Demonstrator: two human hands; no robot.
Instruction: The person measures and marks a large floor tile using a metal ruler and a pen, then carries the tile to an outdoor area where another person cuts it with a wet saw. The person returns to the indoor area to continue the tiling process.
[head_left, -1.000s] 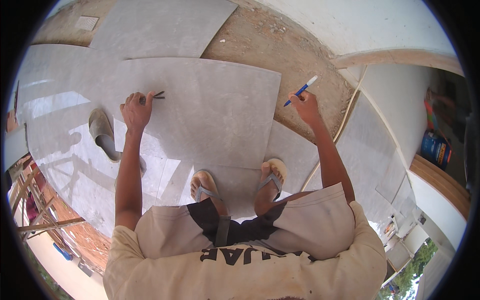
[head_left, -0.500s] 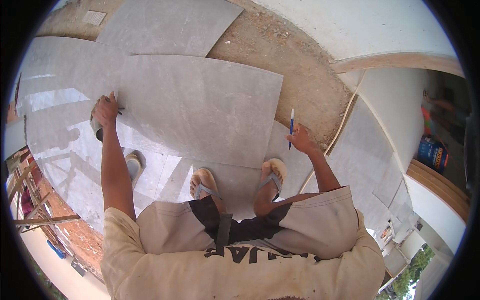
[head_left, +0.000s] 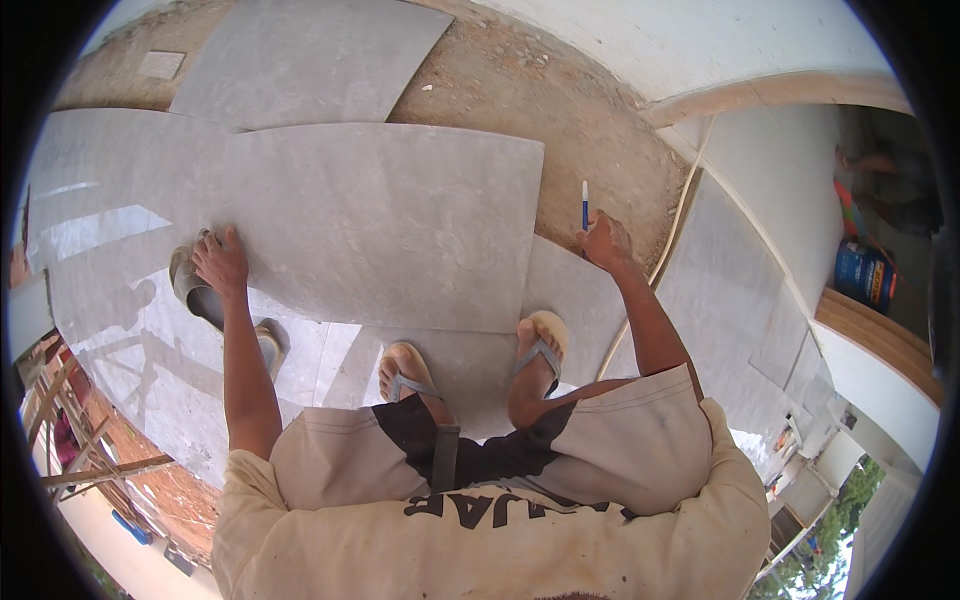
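Left hand (head_left: pixel 220 262) has bent fingers with thumb set apart, over the left end of the large grey rectangular stone-look tile (head_left: pixel 400 220); can't tell whether they close on anything or touch the tile, and the grey-green rubber clog (head_left: pixel 184 277) sits just left of and partly under the fingertips. Right hand (head_left: pixel 606 242) has fingers drawn together, pinching the slim blue marker with a white end (head_left: pixel 585 207), white end sticking up past the fingers, the tile's right edge just left of them, brown bare ground (head_left: pixel 590 140) beyond.
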